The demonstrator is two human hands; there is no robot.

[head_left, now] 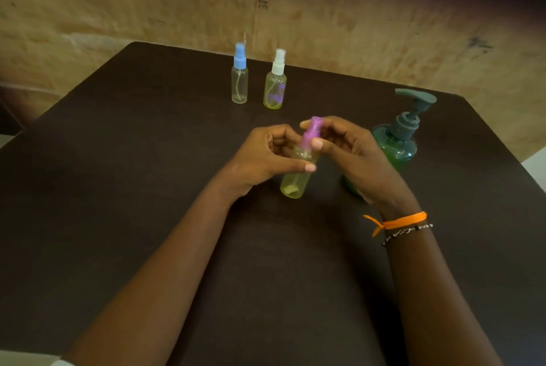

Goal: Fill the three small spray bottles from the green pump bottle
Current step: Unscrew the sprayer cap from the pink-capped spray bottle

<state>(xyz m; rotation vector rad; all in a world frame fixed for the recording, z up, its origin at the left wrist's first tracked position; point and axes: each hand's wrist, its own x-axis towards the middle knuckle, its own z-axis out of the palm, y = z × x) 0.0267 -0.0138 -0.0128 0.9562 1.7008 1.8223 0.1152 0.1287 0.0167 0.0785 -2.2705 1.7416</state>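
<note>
My left hand (267, 156) grips the body of a small yellowish spray bottle (295, 181), tilted above the middle of the dark table (118, 188). My right hand (351, 153) pinches its purple spray cap (311, 131) between thumb and fingers. The green pump bottle (397, 144) stands upright just right of my right hand, partly hidden by it. Two more small spray bottles stand upright at the far side: one clear with a blue cap (239, 74), one yellowish with a white cap (275, 82).
A tan wall (354, 20) rises right behind the table's far edge. The table's left and right corners slope away toward me. An orange band and a beaded bracelet sit on my right wrist.
</note>
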